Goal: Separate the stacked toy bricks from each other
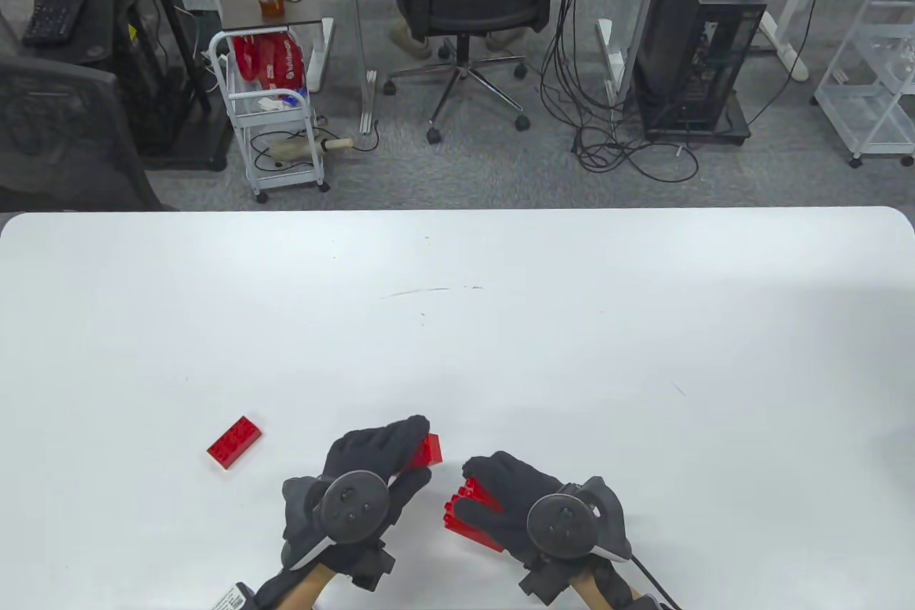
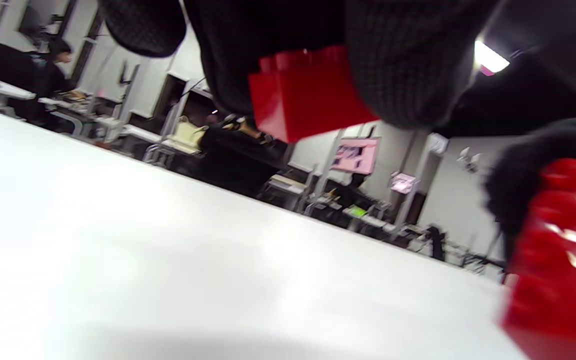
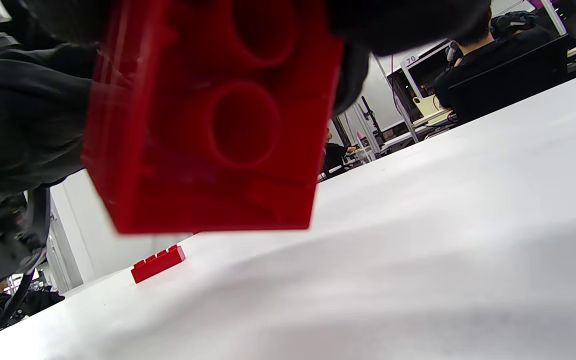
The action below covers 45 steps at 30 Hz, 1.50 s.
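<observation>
One red brick (image 1: pixel 427 454) is gripped at the fingertips of the left hand (image 1: pixel 364 478), clear of the white table (image 1: pixel 500 324). A second red brick (image 1: pixel 473 510) is held by the right hand (image 1: pixel 525 506), fingers curled over it and its hollow underside turned toward the wrist. The two held bricks are seen apart, with a gap between them and the hands side by side. A third, loose brick (image 1: pixel 234 442) lies flat on the table, well to the left of the left hand.
</observation>
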Each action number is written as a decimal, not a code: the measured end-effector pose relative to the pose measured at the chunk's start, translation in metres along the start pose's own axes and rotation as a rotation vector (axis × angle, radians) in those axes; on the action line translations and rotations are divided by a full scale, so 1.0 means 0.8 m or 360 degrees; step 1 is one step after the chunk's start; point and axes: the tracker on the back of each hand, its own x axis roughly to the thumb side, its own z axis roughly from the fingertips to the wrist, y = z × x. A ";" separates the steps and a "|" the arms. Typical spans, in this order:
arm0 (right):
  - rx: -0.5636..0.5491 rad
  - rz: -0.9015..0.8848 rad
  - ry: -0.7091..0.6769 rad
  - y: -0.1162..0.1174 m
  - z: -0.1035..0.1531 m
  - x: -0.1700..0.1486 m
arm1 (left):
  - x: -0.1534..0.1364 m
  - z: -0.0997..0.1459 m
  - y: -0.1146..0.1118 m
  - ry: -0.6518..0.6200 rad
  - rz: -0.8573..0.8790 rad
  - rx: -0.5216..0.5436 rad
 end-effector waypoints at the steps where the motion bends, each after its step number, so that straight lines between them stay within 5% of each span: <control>1: 0.0001 0.0004 -0.0006 -0.001 0.000 0.000 | -0.007 -0.010 0.003 0.0054 -0.0016 0.0009; 13: 0.0011 -0.0032 0.0003 -0.005 -0.003 -0.005 | -0.091 -0.125 -0.013 0.0669 -0.0376 -0.0322; 28: -0.0063 -0.0098 -0.0029 -0.017 -0.010 0.003 | -0.132 -0.159 -0.073 0.0900 -0.0602 -0.0593; 38: -0.0103 -0.0144 0.0020 -0.020 -0.008 -0.015 | -0.122 -0.147 -0.060 0.0803 -0.0593 -0.0508; 45: -0.0135 -0.0099 0.0099 -0.022 -0.008 -0.032 | -0.055 -0.107 -0.013 0.0311 -0.0405 -0.0338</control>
